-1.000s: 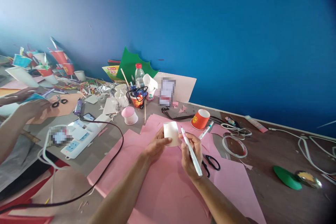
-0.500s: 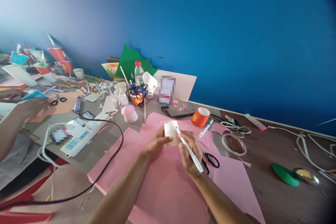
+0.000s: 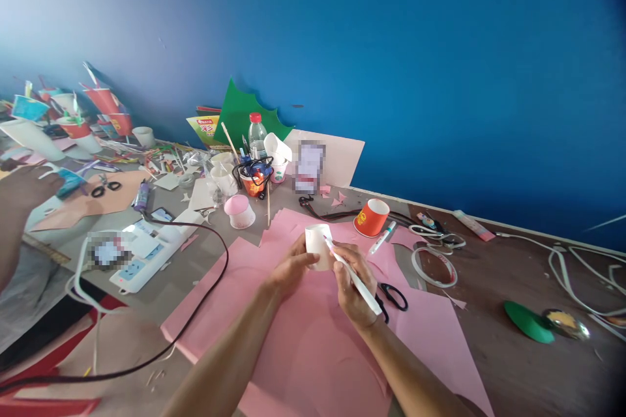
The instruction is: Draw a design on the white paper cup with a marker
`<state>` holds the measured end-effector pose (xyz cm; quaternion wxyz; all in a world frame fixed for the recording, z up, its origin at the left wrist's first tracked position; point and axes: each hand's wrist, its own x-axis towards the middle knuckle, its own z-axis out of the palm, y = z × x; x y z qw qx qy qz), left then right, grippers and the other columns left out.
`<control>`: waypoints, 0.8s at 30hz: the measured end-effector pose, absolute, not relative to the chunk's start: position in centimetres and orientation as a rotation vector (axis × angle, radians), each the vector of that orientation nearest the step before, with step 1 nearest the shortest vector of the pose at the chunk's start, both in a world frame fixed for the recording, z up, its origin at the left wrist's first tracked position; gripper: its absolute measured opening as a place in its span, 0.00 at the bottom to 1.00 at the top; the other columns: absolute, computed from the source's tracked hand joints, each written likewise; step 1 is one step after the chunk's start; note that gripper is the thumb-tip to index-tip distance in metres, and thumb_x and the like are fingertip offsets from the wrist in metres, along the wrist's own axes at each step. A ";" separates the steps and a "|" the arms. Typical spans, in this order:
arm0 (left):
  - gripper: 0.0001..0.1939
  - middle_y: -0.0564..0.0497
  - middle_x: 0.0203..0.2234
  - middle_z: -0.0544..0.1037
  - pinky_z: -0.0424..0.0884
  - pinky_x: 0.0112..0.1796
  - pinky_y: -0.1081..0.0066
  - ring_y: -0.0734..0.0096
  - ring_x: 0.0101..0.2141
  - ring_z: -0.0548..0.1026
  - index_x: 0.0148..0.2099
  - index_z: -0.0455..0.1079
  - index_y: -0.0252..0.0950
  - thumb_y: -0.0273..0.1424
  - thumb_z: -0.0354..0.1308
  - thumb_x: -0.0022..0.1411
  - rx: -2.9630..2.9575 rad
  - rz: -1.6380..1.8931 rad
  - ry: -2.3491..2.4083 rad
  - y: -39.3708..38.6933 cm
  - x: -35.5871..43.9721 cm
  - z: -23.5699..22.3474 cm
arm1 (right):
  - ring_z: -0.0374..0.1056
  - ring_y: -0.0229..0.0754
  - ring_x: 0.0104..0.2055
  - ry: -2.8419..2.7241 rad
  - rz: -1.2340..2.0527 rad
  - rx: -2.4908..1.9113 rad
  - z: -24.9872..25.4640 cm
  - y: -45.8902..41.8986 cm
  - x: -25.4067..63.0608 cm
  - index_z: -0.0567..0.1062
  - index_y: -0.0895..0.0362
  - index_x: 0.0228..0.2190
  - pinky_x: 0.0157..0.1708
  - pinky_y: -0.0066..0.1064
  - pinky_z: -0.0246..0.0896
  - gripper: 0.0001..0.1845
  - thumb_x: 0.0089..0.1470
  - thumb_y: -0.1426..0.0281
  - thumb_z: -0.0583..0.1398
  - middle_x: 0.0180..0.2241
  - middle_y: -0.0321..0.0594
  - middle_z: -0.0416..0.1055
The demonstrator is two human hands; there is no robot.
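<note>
My left hand (image 3: 292,267) is closed around a white paper cup (image 3: 317,244), its thumb across the front. A white marker pen (image 3: 359,288) sits in the closed fingers of my right hand (image 3: 353,280). The pen's tip is at the cup's right side; whether it touches cannot be told. Both hands are above large pink paper sheets (image 3: 313,352). Black-handled scissors (image 3: 394,297) lie just right of my right hand, their blades hidden. Beyond it rest a red-orange paper cup (image 3: 370,218) and a second marker (image 3: 382,238).
At left, another person's hand (image 3: 29,192) is over orange paper with scissors (image 3: 106,187). A white power strip (image 3: 151,254) and dark cable (image 3: 225,260) lie nearer. Behind stand a bottle (image 3: 256,133) and a pink-topped cup (image 3: 239,211). A tape roll (image 3: 434,267) lies right.
The pen tip has shifted slightly left and down along the cup. At far left, the other person's hand has moved left, away from the scissors. My left hand keeps its hold.
</note>
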<state>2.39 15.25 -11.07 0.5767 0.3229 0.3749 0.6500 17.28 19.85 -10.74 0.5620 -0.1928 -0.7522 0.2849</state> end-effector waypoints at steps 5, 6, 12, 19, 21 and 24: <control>0.30 0.44 0.45 0.79 0.65 0.43 0.66 0.56 0.45 0.75 0.57 0.72 0.37 0.39 0.72 0.54 0.772 1.514 0.879 15.1 2.5 -11.0 | 0.75 0.45 0.44 -1.771 0.681 -0.469 -10.8 19.7 17.2 0.73 0.53 0.48 0.39 0.36 0.73 0.10 0.68 0.70 0.55 0.43 0.45 0.76; 0.29 0.44 0.45 0.79 0.65 0.44 0.66 0.57 0.45 0.74 0.55 0.73 0.36 0.40 0.72 0.53 0.773 1.516 0.879 15.1 2.5 -10.9 | 0.75 0.45 0.44 -1.768 0.684 -0.466 -10.8 19.6 17.2 0.73 0.53 0.48 0.39 0.36 0.73 0.10 0.68 0.70 0.55 0.43 0.45 0.76; 0.29 0.46 0.40 0.78 0.64 0.41 0.67 0.59 0.41 0.74 0.51 0.74 0.36 0.43 0.74 0.50 0.760 1.530 0.908 15.2 2.6 -10.5 | 0.76 0.45 0.43 -1.770 0.704 -0.471 -10.7 19.7 17.3 0.74 0.52 0.48 0.37 0.36 0.74 0.10 0.67 0.71 0.56 0.42 0.44 0.76; 0.37 0.46 0.38 0.79 0.64 0.39 0.67 0.59 0.40 0.74 0.58 0.72 0.36 0.44 0.75 0.48 0.787 1.518 0.953 15.3 2.6 -10.2 | 0.75 0.44 0.42 -1.785 0.682 -0.439 -10.5 20.0 17.3 0.73 0.53 0.47 0.38 0.35 0.73 0.10 0.67 0.72 0.55 0.41 0.43 0.76; 0.38 0.47 0.38 0.78 0.64 0.38 0.68 0.61 0.39 0.73 0.59 0.71 0.36 0.44 0.75 0.48 0.793 1.516 0.965 15.3 2.6 -10.1 | 0.75 0.43 0.40 -1.794 0.689 -0.450 -10.5 20.0 17.4 0.73 0.52 0.48 0.37 0.34 0.73 0.10 0.68 0.71 0.55 0.40 0.43 0.76; 0.37 0.46 0.38 0.78 0.64 0.38 0.68 0.61 0.39 0.73 0.57 0.72 0.35 0.44 0.75 0.48 0.797 1.512 0.969 15.2 2.6 -10.2 | 0.75 0.43 0.38 -1.799 0.692 -0.472 -10.6 20.0 17.4 0.73 0.52 0.48 0.36 0.35 0.72 0.10 0.68 0.70 0.55 0.40 0.42 0.76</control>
